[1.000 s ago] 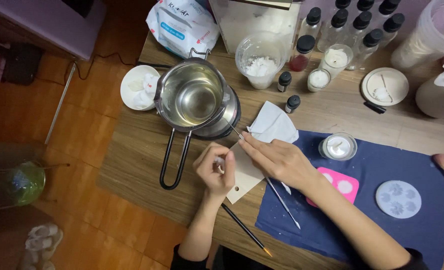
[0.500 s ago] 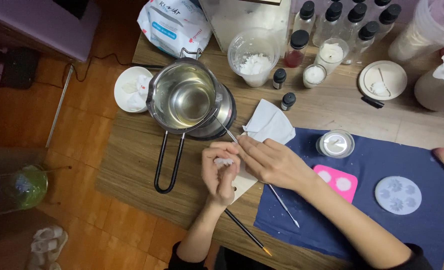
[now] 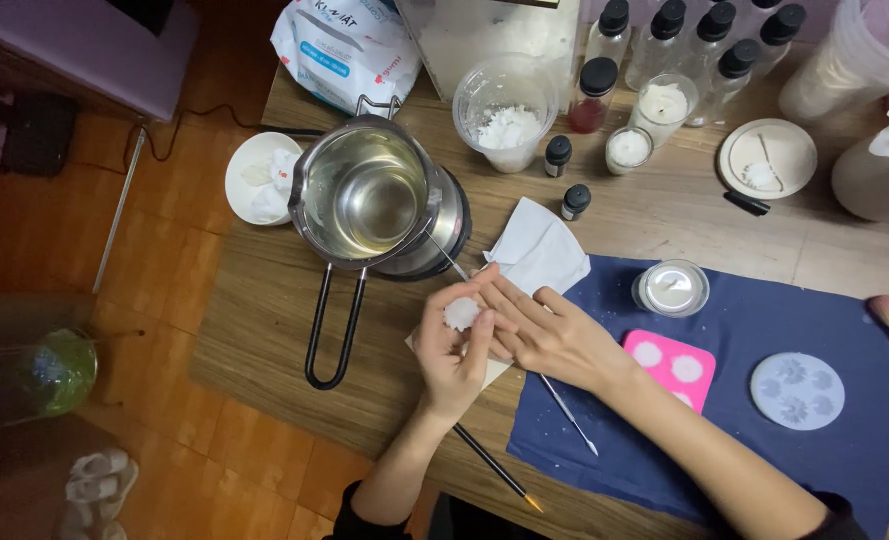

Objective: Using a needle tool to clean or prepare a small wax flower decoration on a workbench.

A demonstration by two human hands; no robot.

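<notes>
My left hand [image 3: 452,350] holds a small white flower-shaped wax piece [image 3: 462,313] up between thumb and fingers, just above a white card on the table. My right hand [image 3: 545,330] lies beside it with its fingertips touching the wax piece. A thin metal pick [image 3: 568,417] runs under my right hand onto the dark blue mat [image 3: 755,460]. Right behind my hands stands a steel melting pot [image 3: 365,195] of clear liquid, its black wire handle [image 3: 330,325] pointing toward me. A fine paintbrush [image 3: 495,468] lies near my left wrist.
On the mat are a glass candle jar [image 3: 673,288], a pink silicone mould [image 3: 677,366] and a round grey mould [image 3: 798,390]. A folded white tissue [image 3: 537,250], a cup of white wax flakes [image 3: 508,100], small bottles [image 3: 665,40] and a white bag [image 3: 350,45] fill the back.
My left hand has turned and lifted the white wax piece into plain view. My right hand's fingers have closed in on it. The view has shifted slightly.
</notes>
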